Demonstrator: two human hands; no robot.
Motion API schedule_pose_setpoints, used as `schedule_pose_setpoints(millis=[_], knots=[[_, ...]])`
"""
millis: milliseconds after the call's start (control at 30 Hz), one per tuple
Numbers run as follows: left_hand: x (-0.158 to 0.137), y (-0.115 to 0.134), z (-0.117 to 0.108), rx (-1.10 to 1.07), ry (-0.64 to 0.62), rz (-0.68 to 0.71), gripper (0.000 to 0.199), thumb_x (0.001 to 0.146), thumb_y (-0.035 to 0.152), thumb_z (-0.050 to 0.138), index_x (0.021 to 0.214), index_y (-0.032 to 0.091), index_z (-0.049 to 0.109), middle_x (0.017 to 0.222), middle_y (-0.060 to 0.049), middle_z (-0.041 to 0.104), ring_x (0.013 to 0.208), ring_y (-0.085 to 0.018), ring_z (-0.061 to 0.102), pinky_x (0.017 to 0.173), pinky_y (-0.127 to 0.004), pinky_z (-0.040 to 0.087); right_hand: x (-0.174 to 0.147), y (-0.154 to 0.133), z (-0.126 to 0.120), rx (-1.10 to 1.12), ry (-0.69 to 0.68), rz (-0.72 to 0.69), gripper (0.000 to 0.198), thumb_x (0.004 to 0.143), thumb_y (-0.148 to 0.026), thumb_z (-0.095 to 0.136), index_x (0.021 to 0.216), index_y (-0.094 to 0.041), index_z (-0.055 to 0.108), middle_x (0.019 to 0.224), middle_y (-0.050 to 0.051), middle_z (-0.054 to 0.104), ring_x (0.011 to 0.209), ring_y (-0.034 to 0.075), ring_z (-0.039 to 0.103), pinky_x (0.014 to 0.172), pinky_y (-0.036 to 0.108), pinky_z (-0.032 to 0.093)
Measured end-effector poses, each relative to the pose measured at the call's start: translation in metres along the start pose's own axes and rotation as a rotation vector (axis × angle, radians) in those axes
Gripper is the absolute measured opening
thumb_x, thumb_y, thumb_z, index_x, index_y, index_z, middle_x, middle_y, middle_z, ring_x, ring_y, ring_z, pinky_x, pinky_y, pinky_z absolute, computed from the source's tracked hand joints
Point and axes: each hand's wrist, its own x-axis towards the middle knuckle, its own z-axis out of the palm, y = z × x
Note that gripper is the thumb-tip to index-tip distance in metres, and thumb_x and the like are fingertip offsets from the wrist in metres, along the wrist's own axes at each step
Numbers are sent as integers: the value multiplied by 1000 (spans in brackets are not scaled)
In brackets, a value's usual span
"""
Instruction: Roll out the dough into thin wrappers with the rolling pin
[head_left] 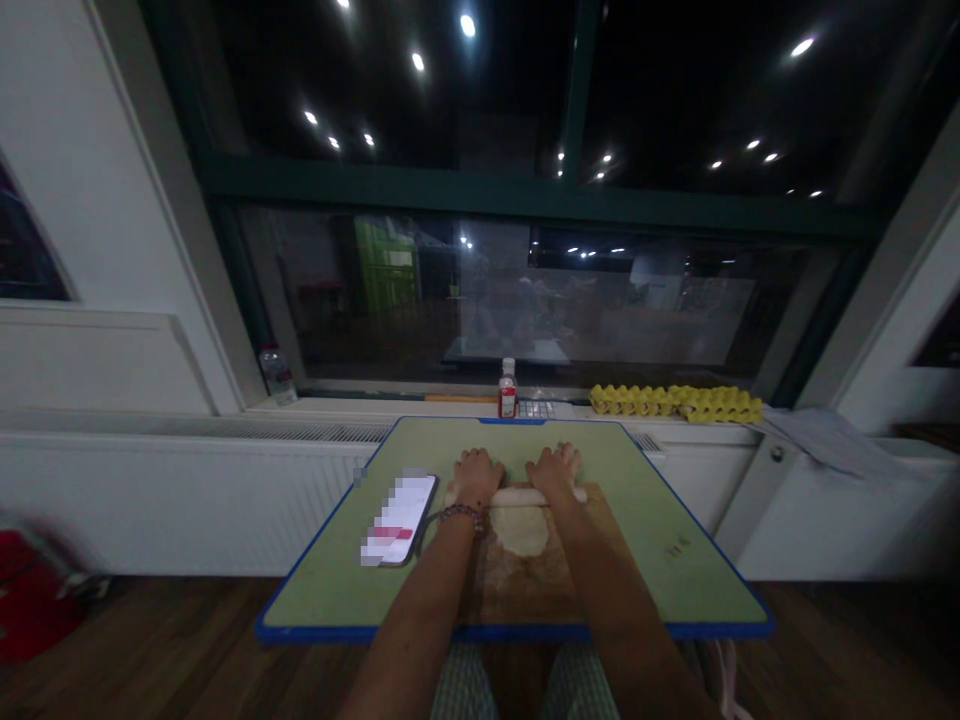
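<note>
A pale rolling pin [519, 497] lies crosswise over the far part of a wooden board [525, 595]. My left hand [477, 474], with a beaded bracelet at its wrist, is closed over the pin's left part. Over its right part, my right hand [553, 470] bends down in the same way, though some fingertips are hard to make out. A flat, roundish sheet of dough [521, 531] rests on the board just nearer to me than the pin, its far edge meeting it.
The board sits on a green table [675, 580] with a blue rim. Left of my left forearm lies a lit phone [400, 522]. Small crumbs [677, 546] are at right. On the windowsill stand a red-labelled bottle [508, 389], a clear bottle [278, 376] and yellow egg cartons [675, 402].
</note>
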Motion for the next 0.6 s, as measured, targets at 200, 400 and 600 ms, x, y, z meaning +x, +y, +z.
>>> schedule_pose_setpoints(millis=[200, 400, 600], knots=[[-4, 1, -3, -5, 5, -1, 41, 89, 37, 42, 111, 12, 66, 123, -18, 64, 120, -29, 53, 95, -38, 43, 2, 1, 3, -3, 15, -13, 58, 90, -38, 41, 136, -5, 50, 154, 22, 31, 145, 33, 19, 113, 46, 10], [-7, 1, -5, -1, 4, -1, 40, 90, 37, 41, 108, 14, 68, 122, -16, 64, 120, -28, 53, 94, -37, 43, -2, 1, 2, -3, 47, -28, 54, 91, -38, 40, 132, -6, 55, 152, 22, 36, 143, 34, 24, 112, 44, 12], [-10, 2, -7, 10, 2, 6, 40, 90, 38, 41, 107, 14, 69, 121, -15, 65, 119, -28, 54, 93, -36, 44, -4, 3, 2, 12, 49, -37, 52, 90, -38, 42, 129, -7, 57, 148, 22, 42, 141, 33, 27, 110, 43, 16]])
